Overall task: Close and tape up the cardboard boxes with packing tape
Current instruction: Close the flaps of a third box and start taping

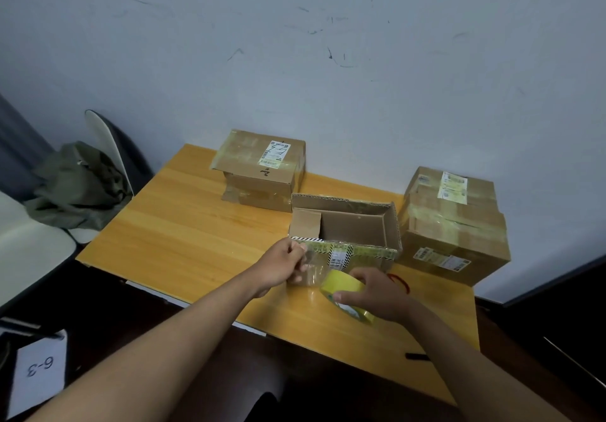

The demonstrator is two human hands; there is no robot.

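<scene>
The right hand (377,293) is wrapped round a roll of yellow packing tape (344,295), thumb on the near face and fingers curled over the far rim, holding it tilted just above the wooden table (183,225). To the left of that grip, a short clear strip of tape (311,270) runs from the roll to the left hand (282,266), whose thumb and fingertips pinch its free end close against the near wall of the open cardboard box (344,225). That box sits directly beyond both hands, its top still open and its inside flaps not folded shut; its near wall carries striped tape and a small label. The step in hand looks like drawing out a length of tape, though the box seems to need closing first. To do it well, the left pinch should hold only the very edge of the strip so the adhesive does not foul the fingers, while the right hand lets the roll turn and pulls away steadily, keeping the strip taut and flat so it cannot fold onto itself. Beyond the left hand a taped box (262,169) stands by the wall; beyond and right of the roll a larger taped box (455,225) stands just beside the open one, both appearing already sealed.
</scene>
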